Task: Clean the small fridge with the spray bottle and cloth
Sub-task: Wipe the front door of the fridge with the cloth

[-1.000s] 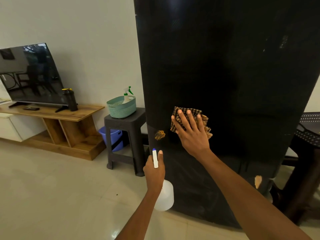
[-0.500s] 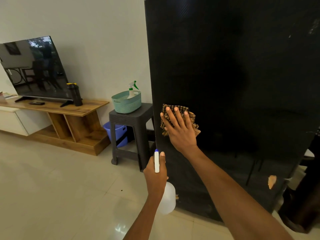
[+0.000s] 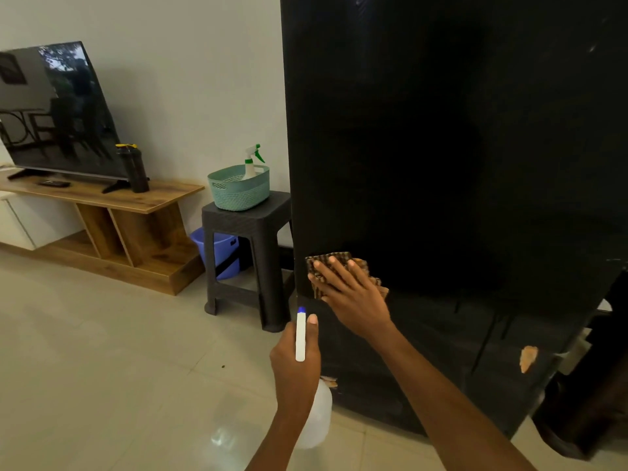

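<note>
The black fridge [image 3: 458,147] fills the right half of the view, its side panel facing me. My right hand [image 3: 353,300] presses a brown checked cloth [image 3: 334,261] flat against the panel near its left edge, low down. My left hand [image 3: 295,365] grips a white spray bottle [image 3: 317,416] with a white, blue-tipped nozzle, held just below and left of the cloth, close to the fridge's corner. Chipped tan patches show on the fridge's lower part.
A dark plastic stool [image 3: 246,229] stands left of the fridge with a teal basket [image 3: 238,188] holding another spray bottle. A blue bucket [image 3: 217,249] sits under it. Further left is a wooden TV stand [image 3: 112,212] with a television [image 3: 57,110] and a black flask [image 3: 134,168].
My right hand has slid the cloth leftward along the panel to its left edge and a little lower. My left hand keeps the bottle in much the same place.
</note>
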